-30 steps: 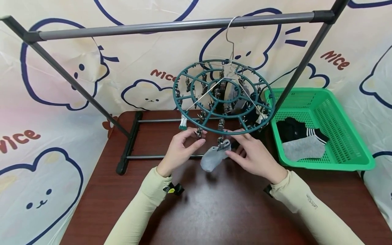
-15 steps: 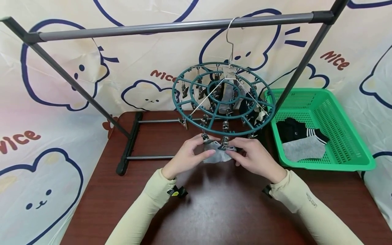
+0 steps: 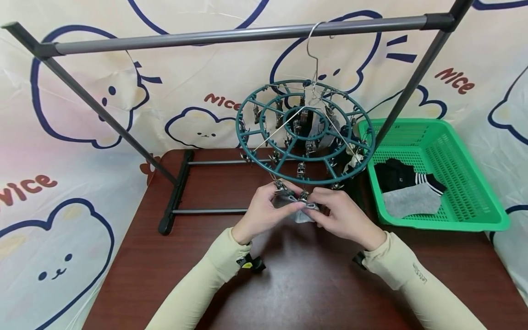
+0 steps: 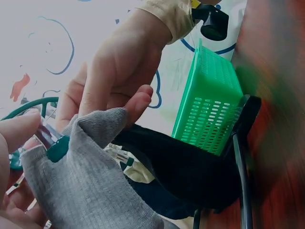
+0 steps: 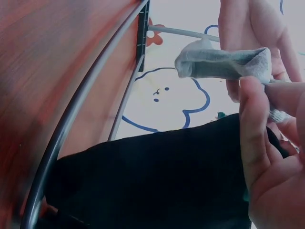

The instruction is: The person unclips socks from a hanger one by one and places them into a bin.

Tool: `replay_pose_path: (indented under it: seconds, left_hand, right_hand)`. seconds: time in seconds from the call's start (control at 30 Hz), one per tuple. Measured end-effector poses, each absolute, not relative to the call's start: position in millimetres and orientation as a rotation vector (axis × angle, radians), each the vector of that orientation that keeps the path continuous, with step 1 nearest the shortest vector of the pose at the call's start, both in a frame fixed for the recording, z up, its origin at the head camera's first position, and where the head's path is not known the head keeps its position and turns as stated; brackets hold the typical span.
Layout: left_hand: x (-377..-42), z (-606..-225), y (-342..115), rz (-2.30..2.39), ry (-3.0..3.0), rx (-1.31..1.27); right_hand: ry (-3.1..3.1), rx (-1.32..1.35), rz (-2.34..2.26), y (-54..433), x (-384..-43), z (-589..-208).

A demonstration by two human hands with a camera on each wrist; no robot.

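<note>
Head view: where is the grey sock (image 3: 303,216) held?
— Just below the near rim of the round hanger (image 3: 317,182). Cuff is held roughly along that rim; body foreshortened, long axis not readable.
— Grips?
— Cuff pinched by the right hand (image 3: 344,213). At the left hand (image 3: 264,208), fingers curled in; cloth or clip pinched, can't be told.
— Key relation?
— A left-side clip (image 3: 280,185) is hung under the rim, left hand nearer; a right-side clip (image 3: 304,196) is seen at the cuff.

Looks like a home-style laundry corner, though whether a real home I can't tell: cartoon-printed sheeting (image 3: 82,160) behind, a clip hanger (image 3: 326,182) on a drying frame (image 3: 185,38), a green basket (image 3: 445,225) of socks (image 3: 412,200) beside it.
</note>
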State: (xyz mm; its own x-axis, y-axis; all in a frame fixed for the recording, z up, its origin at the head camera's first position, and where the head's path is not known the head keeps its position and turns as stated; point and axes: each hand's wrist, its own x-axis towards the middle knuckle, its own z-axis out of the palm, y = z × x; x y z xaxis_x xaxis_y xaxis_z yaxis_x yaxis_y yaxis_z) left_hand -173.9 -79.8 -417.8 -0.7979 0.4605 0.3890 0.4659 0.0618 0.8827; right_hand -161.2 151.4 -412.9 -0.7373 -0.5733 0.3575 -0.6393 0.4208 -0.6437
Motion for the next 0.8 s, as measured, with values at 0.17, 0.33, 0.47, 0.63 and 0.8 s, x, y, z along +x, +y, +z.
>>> replay_pose_path:
  seconds: [0.17, 0.33, 0.47, 0.63, 0.8]
  left_hand:
    - [-174.9, -417.3, -73.0, -1.979, -2.308, -0.925]
    - [-175.6, -418.6, -70.3, -2.026, -2.301, -0.884]
    - [-176.3, -418.7, -71.0, -2.014, -2.273, -0.88]
    - [-176.8, -417.4, -70.4, -1.977, -2.261, -0.884]
    - [-175.7, -417.3, -71.3, -1.966, -2.261, -0.901]
  right_hand:
    - [-2.581, 1.1, 1.23, 154.0, -161.3, -413.8]
    - [-2.598, 1.096, 1.212, 153.5, -161.0, -414.0]
    - [-2.608, 1.105, 1.223, 152.3, -160.3, -413.9]
    - [-2.643, 1.091, 1.354, 152.5, -158.7, -413.2]
    - [-2.661, 1.093, 1.333, 152.9, -159.0, -413.3]
